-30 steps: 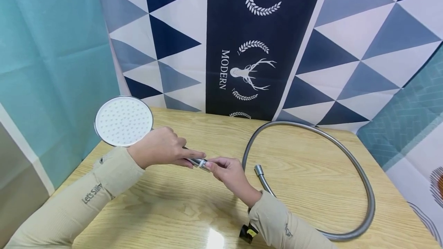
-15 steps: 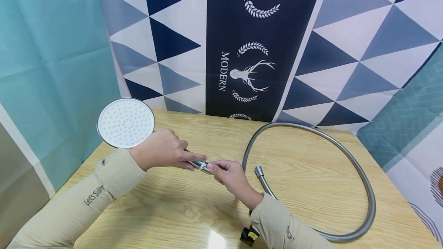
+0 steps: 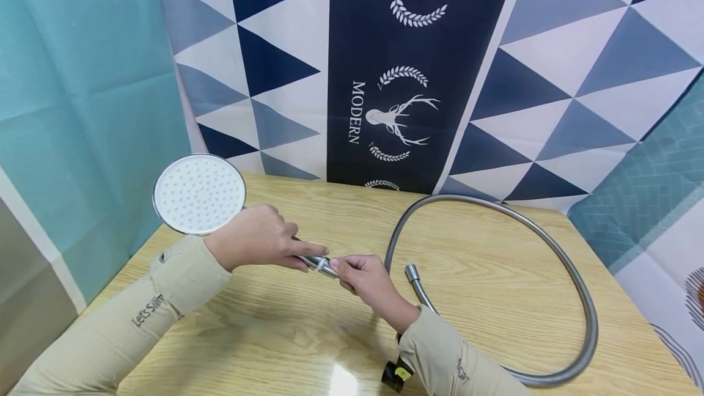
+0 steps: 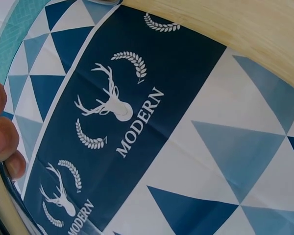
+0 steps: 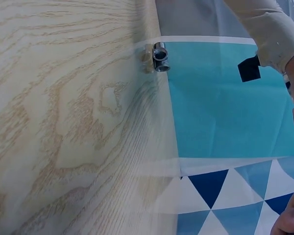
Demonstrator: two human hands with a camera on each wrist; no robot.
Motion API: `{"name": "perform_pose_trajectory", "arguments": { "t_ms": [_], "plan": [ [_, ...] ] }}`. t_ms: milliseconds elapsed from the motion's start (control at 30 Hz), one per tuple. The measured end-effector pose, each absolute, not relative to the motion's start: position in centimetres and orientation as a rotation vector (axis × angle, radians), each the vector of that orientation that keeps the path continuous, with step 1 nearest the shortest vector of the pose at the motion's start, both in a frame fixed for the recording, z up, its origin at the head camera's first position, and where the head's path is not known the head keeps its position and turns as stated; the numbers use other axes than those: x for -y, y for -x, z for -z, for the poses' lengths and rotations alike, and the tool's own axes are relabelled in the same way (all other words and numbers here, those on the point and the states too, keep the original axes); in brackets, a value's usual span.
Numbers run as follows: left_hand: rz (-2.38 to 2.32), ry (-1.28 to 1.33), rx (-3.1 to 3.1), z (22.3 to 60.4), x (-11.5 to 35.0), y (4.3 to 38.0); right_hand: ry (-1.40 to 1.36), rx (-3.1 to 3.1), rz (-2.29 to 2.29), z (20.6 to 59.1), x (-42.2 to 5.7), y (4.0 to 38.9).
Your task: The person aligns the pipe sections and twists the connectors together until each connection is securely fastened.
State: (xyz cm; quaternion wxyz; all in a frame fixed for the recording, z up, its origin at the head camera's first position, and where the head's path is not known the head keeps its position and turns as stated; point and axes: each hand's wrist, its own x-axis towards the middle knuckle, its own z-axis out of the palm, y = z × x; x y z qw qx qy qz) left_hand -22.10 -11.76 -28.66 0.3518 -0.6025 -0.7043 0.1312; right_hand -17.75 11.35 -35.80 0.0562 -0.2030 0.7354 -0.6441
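A: Shower head [image 3: 199, 193] held up at the counter's [image 3: 264, 341] left; your left hand [image 3: 257, 238] grips its handle [image 3: 313, 260], your right hand [image 3: 367, 278] pinches the end fitting [image 3: 329, 269].

B: Likeliest fault: your left grip slackens, the broad disc rolls.

A: Only the head view shows the hose's [image 3: 590, 316] free end [image 3: 411, 272]; your right-wrist view alone makes out a chrome connector's [image 5: 161, 59] mouth.

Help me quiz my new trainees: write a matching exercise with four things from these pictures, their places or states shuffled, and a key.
1. shower head
2. hose
3. left hand
4. right hand

A. lies in a large loop on the table
B. pinches the metal end
C. round, with a white face
D. holds the handle

Pairs: 1-C, 2-A, 3-D, 4-B
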Motion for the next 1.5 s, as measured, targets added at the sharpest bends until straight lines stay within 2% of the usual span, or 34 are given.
{"name": "perform_pose_trajectory", "arguments": {
  "t_ms": [267, 533, 900, 1500],
  "plan": [
    [-0.38, 1.556, 1.821, 28.8, 12.0, 22.3, 0.511, -2.123, 2.075, 36.3, -10.7, 17.5],
    [-0.34, 1.533, 1.824, 29.2, 12.4, 22.5, 0.656, -2.149, 2.206, 36.8, -10.2, 17.3],
    [-0.304, 1.55, 1.88, 29.0, 12.3, 22.5, 0.638, -2.312, 2.146, 36.9, -10.0, 17.1],
    [-0.283, 1.561, 1.829, 29.0, 11.9, 22.7, 0.462, -2.318, 2.169, 36.8, -10.3, 17.1]
  ]
}}
